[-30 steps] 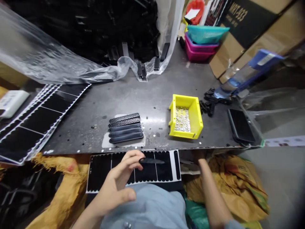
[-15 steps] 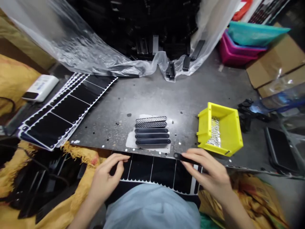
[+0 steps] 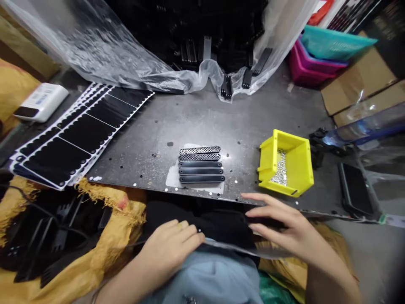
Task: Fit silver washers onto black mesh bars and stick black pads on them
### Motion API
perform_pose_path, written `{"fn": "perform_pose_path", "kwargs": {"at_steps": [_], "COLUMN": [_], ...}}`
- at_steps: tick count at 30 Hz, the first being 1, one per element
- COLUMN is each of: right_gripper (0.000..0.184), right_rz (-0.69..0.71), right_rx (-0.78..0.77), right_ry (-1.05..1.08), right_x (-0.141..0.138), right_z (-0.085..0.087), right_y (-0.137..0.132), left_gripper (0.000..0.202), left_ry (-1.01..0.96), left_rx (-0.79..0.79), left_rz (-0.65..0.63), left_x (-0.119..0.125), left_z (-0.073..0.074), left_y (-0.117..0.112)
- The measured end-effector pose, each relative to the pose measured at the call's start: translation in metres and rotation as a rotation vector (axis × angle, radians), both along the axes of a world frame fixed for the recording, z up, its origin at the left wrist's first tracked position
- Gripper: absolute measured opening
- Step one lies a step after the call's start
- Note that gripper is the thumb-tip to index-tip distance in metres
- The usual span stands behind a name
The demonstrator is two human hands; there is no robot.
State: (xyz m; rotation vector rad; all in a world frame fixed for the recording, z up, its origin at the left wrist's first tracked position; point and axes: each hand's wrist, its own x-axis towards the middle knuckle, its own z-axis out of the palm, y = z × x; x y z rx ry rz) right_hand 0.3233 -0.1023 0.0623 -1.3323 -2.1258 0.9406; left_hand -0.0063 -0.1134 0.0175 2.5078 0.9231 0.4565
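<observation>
While the dark sheet lies across the lap just below the front edge of the steel bench, the left hand rests against it with fingers together and the right hand hovers at its edge, fingers spread, apparently gripping nothing.

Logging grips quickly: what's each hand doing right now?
Left hand: open, lying flat against the black sticker sheet.
Right hand: open, fingers at the sheet's edge; any grip can't be told.
</observation>
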Motion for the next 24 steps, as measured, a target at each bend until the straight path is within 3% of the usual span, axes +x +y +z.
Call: {"fn": "perform_pose_path", "kwargs": {"at_steps": [3,7,10,11,13,14,16,20,24], "right_gripper": [0.028,0.054,0.061,0.059,0.049,0.042,0.03,0.023,0.025], "right_rz": [-0.221,-0.537,-0.628,-0.587,-0.363,-0.212,-0.036,0.057,0.12], "right_rx": [0.227,0.586,0.65,0.626,0.508,0.446,0.362,0.343,0.335], "right_ry": [-0.006,-0.11,-0.113,-0.082,-0.008,0.02,0.045,-0.021,-0.077], "right_x": [-0.008,-0.013,-0.024,-0.033,-0.058,-0.072,-0.1,-0.127,-0.123], "right_z": [0.001,0.012,0.022,0.021,0.01,0.0,-0.023,-0.058,-0.059], "right_y": [-0.001,0.013,0.031,0.04,0.062,0.075,0.102,0.136,0.142], "left_gripper": [0.022,0.022,0.025,0.021,0.015,0.017,0.025,0.032,0.031], "left_ry": [-0.008,0.004,-0.134,-0.194,-0.299,-0.342,-0.419,-0.586,-0.687], "left_rx": [0.174,0.238,0.242,0.198,0.065,-0.013,-0.183,-0.513,-0.686], "left_rz": [0.229,0.297,0.402,0.458,0.592,0.665,0.768,0.813,0.842], "left_x": [0.002,0.019,0.019,0.015,0.005,0.0,-0.009,-0.015,-0.015], "left_z": [0.003,-0.013,-0.012,-0.01,-0.006,-0.005,-0.008,-0.021,-0.024], "left_y": [0.006,0.04,0.06,0.067,0.083,0.092,0.113,0.139,0.138]}}
